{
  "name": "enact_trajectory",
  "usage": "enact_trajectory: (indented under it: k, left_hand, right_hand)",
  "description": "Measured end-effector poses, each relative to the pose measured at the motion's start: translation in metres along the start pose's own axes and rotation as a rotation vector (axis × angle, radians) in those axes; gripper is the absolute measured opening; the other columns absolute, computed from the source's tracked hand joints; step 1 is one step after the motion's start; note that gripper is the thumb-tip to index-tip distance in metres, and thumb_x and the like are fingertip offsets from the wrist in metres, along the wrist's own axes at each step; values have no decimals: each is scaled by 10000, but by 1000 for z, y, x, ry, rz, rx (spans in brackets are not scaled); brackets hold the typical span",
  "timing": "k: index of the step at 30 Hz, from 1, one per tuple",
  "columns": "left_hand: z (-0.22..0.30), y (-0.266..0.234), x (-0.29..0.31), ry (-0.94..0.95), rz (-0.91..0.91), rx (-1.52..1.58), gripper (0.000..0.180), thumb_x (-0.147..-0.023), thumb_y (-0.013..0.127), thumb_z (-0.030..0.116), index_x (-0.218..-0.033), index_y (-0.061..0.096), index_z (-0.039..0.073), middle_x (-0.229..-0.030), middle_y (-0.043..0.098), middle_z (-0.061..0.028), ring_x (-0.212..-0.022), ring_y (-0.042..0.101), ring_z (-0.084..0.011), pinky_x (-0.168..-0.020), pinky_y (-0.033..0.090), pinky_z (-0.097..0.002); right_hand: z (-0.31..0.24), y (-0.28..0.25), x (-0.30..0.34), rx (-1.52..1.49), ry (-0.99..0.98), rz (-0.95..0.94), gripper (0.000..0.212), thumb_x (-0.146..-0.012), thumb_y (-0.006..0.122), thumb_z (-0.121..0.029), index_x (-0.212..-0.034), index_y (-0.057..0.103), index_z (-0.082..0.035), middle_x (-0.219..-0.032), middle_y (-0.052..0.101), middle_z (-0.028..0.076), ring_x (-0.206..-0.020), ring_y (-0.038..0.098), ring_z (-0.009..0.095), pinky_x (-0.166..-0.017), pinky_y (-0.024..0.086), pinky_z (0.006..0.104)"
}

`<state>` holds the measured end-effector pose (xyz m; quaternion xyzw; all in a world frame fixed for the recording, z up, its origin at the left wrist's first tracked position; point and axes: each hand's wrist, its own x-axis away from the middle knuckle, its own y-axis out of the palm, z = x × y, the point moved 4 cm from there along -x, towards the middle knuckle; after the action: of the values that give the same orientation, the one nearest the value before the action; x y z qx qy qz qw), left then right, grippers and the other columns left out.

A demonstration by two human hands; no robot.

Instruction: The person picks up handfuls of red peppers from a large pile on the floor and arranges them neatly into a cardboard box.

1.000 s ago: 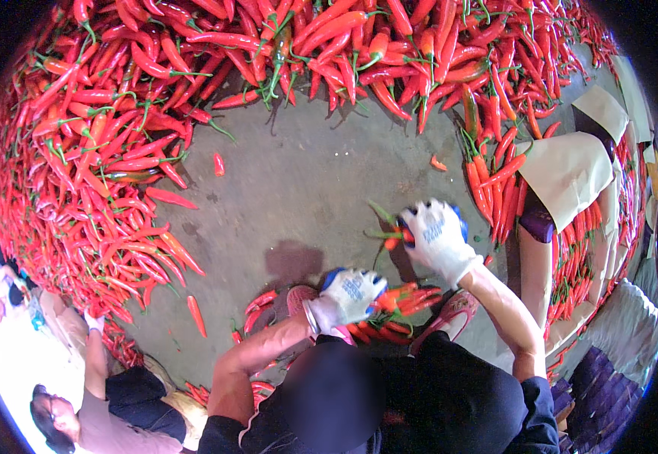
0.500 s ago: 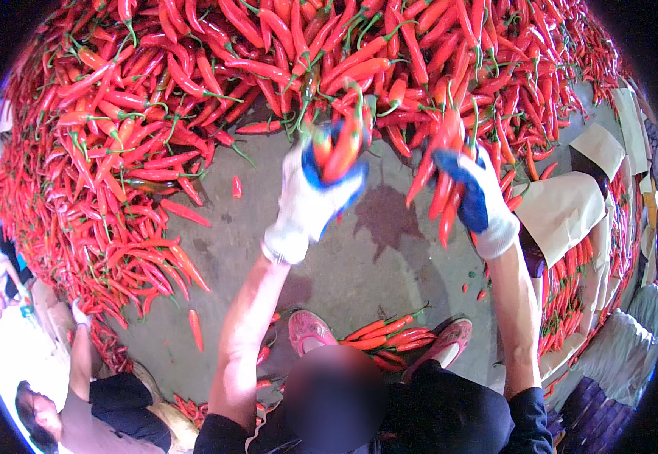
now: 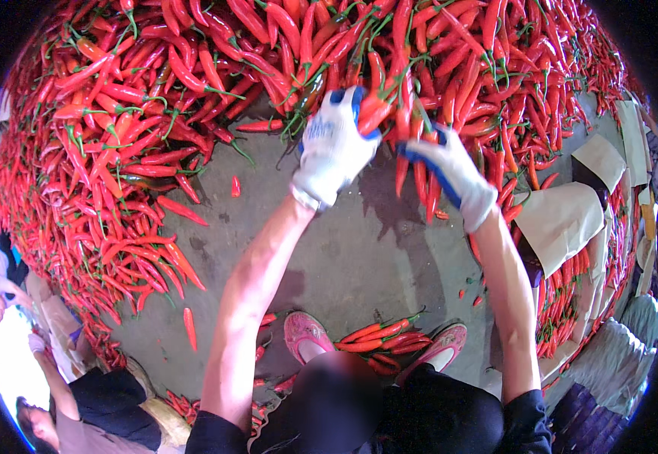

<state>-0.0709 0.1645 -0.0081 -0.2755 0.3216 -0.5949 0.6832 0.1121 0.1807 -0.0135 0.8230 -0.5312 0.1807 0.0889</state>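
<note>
Left hand [image 3: 336, 147] near right hand [image 3: 452, 168]

1 head-worn fisheye looks down from close above the forearms [image 3: 257, 280], facing the chili pepper heap [image 3: 287, 34] across the frame's top.

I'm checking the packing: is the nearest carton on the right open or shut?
Open: the carton is not closed over, as red peppers show inside, between its walls.

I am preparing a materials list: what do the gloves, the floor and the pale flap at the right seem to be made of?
Gloves: probably knitted fabric, matt white, with snug cuffs; blue areas suggest rubbery coating.
Floor: likely concrete, grey, dull and stained.
Pale flap: perhaps cardboard or stiff paper, matt, crisp-edged.
</note>
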Motion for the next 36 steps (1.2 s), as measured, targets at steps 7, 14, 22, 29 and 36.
enact_trajectory:
  k: [7,14,22,29,36]
  left_hand:
    - [-17,12,122,-144,-225,403,495,-719,778,113,-1168,595,11,-996,690,-128,-883,669,-275,-804,525,-357]
    - [-56,21,195,-771,-307,994,406,-770,778,80,-1148,636,36,-934,641,19,-775,582,-41,-652,499,-191]
    - [-51,6,192,-420,-35,489,335,-763,791,119,-1030,628,0,-869,672,-73,-735,609,-114,-714,512,-295]
    - [-76,-6,189,-736,130,993,221,-813,725,45,-1014,634,20,-764,612,-5,-601,553,-82,-539,450,-249]
    - [-39,0,142,-177,-2,100,387,-711,796,207,-1051,659,82,-890,681,-141,-783,674,-303,-717,527,-373]
  right_hand:
    - [74,30,85,77,172,-236,347,-786,723,-184,-1074,627,-16,-846,638,1,-747,537,55,-695,475,245]
    - [127,2,156,-358,488,-127,217,-789,699,-90,-979,616,-26,-827,597,-18,-704,540,45,-652,439,216]
    - [107,27,171,-722,448,-45,364,-747,636,-39,-1102,556,-10,-898,629,58,-804,655,176,-762,541,305]
    - [74,36,145,1042,-126,-207,516,-659,746,-198,-1151,601,-134,-1036,618,148,-992,594,329,-860,470,417]
    - [77,49,139,1450,-161,-477,426,-718,650,-136,-1142,617,-107,-1013,594,131,-983,588,305,-842,470,413]
